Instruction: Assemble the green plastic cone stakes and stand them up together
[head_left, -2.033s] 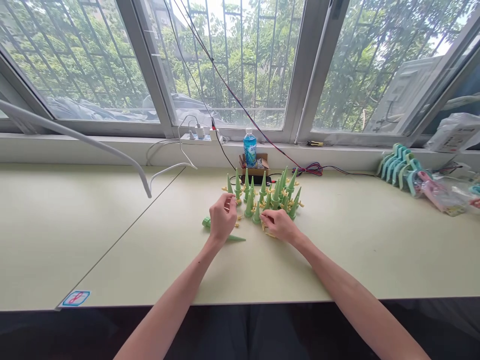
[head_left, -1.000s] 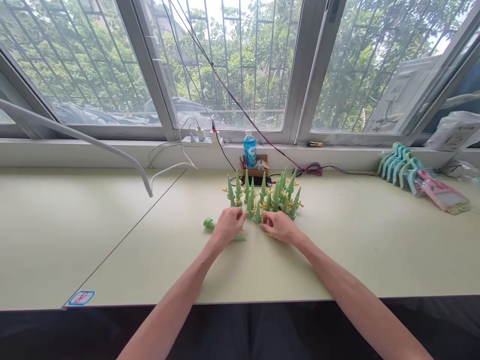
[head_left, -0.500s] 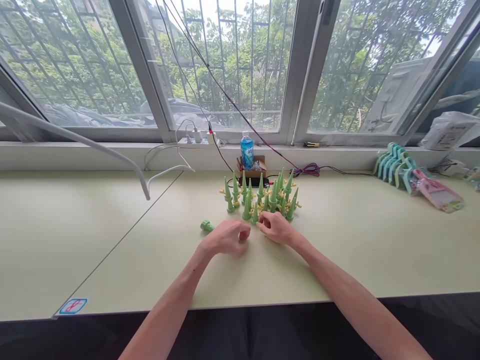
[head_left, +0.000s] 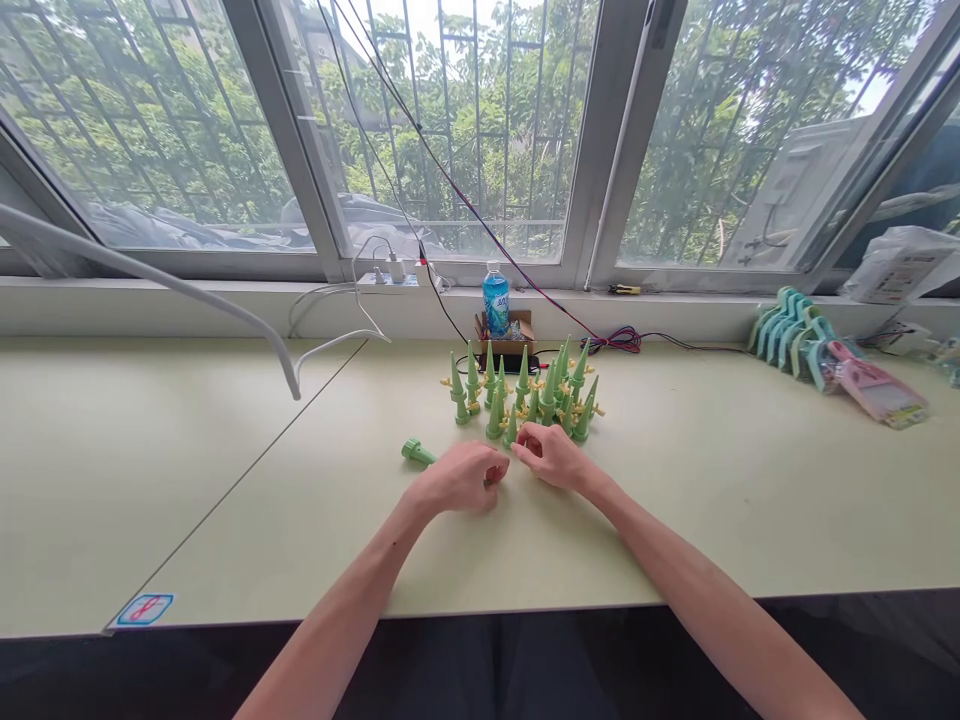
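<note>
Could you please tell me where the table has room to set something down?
There is bare tabletop between the lying green spike and the sticker, and between the right forearm and the hangers. It is crowded where green spikes stand.

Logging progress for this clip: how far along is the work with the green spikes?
Looks done: the cluster of pointed green plastic spikes standing upright, with small yellow fittings among them. In hand: unclear; the left hand partly hides a green plastic piece lying down, and the right hand is beside the front spikes. Apparently left: that lying piece.
</note>
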